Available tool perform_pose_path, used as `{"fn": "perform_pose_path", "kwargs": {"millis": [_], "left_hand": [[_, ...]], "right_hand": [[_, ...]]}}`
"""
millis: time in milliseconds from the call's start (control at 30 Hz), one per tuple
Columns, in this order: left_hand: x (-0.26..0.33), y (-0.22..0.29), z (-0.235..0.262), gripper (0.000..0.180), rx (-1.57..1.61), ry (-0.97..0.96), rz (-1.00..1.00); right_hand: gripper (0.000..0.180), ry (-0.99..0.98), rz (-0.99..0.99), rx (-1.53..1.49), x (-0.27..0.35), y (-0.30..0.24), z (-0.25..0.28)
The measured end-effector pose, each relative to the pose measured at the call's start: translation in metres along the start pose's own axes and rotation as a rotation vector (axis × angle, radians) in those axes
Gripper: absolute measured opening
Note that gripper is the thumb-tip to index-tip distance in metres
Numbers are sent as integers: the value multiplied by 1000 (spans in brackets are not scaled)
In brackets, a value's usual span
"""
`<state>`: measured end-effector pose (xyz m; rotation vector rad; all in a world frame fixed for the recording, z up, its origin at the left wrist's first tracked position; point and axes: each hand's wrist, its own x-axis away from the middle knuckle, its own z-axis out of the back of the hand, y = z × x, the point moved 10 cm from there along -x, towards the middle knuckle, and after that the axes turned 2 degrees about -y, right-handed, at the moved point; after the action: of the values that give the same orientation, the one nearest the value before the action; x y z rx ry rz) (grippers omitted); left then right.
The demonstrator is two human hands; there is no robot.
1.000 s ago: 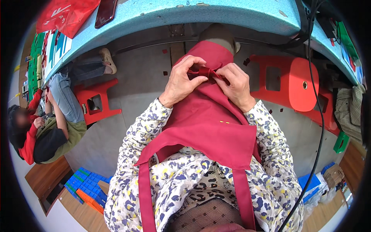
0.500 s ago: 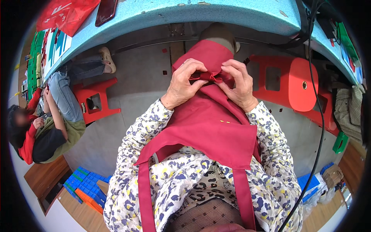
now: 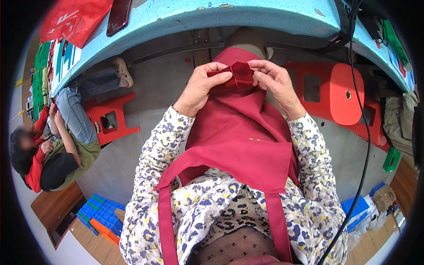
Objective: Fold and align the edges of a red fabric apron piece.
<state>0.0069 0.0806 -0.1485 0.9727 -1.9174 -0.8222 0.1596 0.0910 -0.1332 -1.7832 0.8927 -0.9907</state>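
"Where is the dark red cloth (image 3: 240, 73)?"

"Between the left hand (image 3: 197, 88) and the right hand (image 3: 279, 87), over the apron (image 3: 238, 121). The left thumb and forefinger pinch its left end, thumb in front."

"And the right?"

"Its thumb and fingers (image 3: 261, 66) grip the cloth's right side near the tips."

"Do the fingers cover the middle?"

"No, the middle stands up in folds, in plain view in the gap between the two sets of fingertips."

"What about the worktop (image 3: 198, 18)?"

"Beyond the hands, well apart from the cloth, with a phone (image 3: 119, 17) toward its left."
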Motion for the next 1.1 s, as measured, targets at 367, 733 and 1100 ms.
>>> {"fn": "perform_pose_path", "kwargs": {"millis": [367, 733, 1100], "left_hand": [[-7, -9, -2, 19, 42, 21, 56], [7, 2, 42, 25, -186, 267, -37], [18, -13, 62, 9, -296, 313, -132]], "right_hand": [[19, 156, 163, -22, -8, -4, -1], [19, 242, 85, -31, -25, 54, 22], [18, 406, 191, 174, -19, 57, 17]]}}
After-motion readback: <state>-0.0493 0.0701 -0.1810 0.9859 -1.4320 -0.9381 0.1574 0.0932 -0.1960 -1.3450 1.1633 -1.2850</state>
